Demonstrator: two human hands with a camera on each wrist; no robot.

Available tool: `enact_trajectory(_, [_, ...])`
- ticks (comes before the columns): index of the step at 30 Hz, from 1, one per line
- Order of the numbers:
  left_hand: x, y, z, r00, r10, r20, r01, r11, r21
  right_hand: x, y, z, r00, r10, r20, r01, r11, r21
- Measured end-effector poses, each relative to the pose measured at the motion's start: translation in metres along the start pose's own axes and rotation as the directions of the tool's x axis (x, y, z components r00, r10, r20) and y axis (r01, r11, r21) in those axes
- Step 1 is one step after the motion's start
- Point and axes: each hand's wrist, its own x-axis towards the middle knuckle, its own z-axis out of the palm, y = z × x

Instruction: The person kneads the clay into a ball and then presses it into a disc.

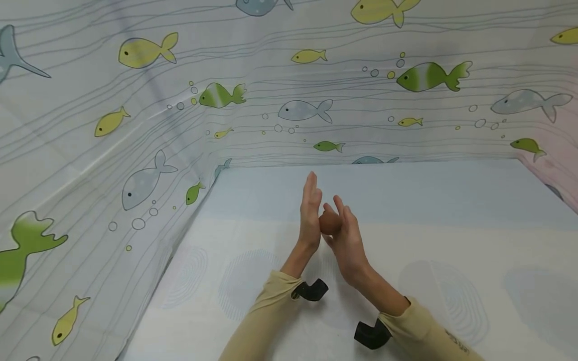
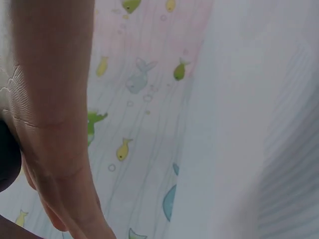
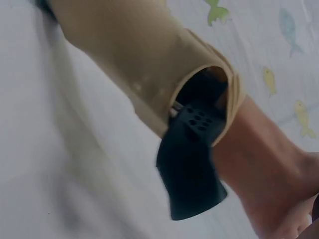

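Observation:
A smooth brown ball [image 1: 330, 223] sits between the two palms in the head view, above the white table. My left hand [image 1: 310, 215] stands upright with its fingers straight, its palm flat against the ball's left side. From the right, my right hand [image 1: 351, 240] leans against the ball, palm turned inward and fingers loosely extended past it. Part of the ball is hidden behind the right hand. In the right wrist view, a beige sleeve [image 3: 139, 55] with a bare wrist crosses the frame. A bare forearm [image 2: 52, 89] fills the left side of the left wrist view.
The white table [image 1: 203, 301] bears pale circular patterns. A fish-print curtain [image 1: 262, 65] rises behind it and along the left side. Black camera mounts stick out from the left cuff [image 1: 311, 291] and the right cuff [image 1: 373, 335], close over the table.

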Motion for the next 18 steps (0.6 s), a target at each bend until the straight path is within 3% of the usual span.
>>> enact_trajectory(6, [-0.01, -0.004, 0.016, 0.996, 0.007, 0.084, -0.006, 1.0, -0.016, 0.006, -0.008, -0.009, 0.999, -0.035, -0.04, 0.035, 0.999, -0.006])
enact_trajectory(12, [-0.026, -0.008, 0.039, 0.977, -0.02, 0.211, 0.029, 0.999, -0.039, 0.014, -0.014, -0.029, 0.989, -0.025, -0.147, 0.026, 1.0, 0.003])
enact_trajectory(18, [-0.033, -0.004, 0.049, 0.967, -0.028, 0.255, 0.04, 0.998, -0.041, 0.022, -0.021, -0.043, 0.978, -0.008, -0.207, 0.019, 0.998, 0.052])
